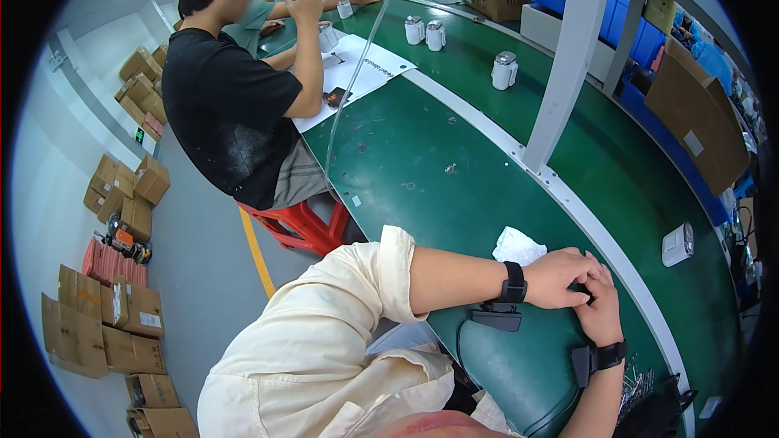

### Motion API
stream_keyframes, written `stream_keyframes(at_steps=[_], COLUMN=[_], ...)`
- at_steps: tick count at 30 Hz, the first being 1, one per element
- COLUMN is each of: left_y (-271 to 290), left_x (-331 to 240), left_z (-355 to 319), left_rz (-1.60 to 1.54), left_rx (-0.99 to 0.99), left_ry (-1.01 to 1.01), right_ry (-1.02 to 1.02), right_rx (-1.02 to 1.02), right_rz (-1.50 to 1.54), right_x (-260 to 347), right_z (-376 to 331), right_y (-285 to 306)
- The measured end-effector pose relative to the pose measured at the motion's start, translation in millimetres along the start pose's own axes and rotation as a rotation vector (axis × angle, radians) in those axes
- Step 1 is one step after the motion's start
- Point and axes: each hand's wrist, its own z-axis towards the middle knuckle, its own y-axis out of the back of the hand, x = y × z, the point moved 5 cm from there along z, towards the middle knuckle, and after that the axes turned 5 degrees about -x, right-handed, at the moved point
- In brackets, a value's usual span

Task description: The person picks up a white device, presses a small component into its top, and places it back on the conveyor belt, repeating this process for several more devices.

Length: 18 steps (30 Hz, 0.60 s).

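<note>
My left hand point(558, 278) and my right hand point(600, 307) meet over the green tabletop point(487, 170), toward the conveyor side. The fingers of both are curled and touch each other; whether anything lies between them is hidden. Beside my left hand sits a crumpled white tissue point(519, 246). A black strap with a small box point(497, 319) is around my left wrist, and a similar black strap point(598, 359) circles the right. Thin black cables run from these boxes.
Past a white rail point(495, 139) is a green conveyor point(617, 186) carrying several white containers point(504, 70). A grey post point(568, 65) rises from the rail. Another person point(235, 97) sits at the far left by a white sheet point(365, 73). Thin metal parts point(637, 389) lie near my right forearm.
</note>
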Motion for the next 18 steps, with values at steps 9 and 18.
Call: stream_keyframes(at_steps=[9,18], left_y=[-1.7,2.8], left_x=[0.9,-7.5], left_z=[0.0,2.9], left_rz=[0.008,-0.023], left_rx=[0.005,0.015], left_ry=[0.002,0.022], right_ry=[-0.002,-0.001], right_rx=[0.002,-0.025], right_rz=[-0.008,0.002], right_x=[2.0,4.3], right_z=[-0.4,-2.5], right_y=[1.3,4.8])
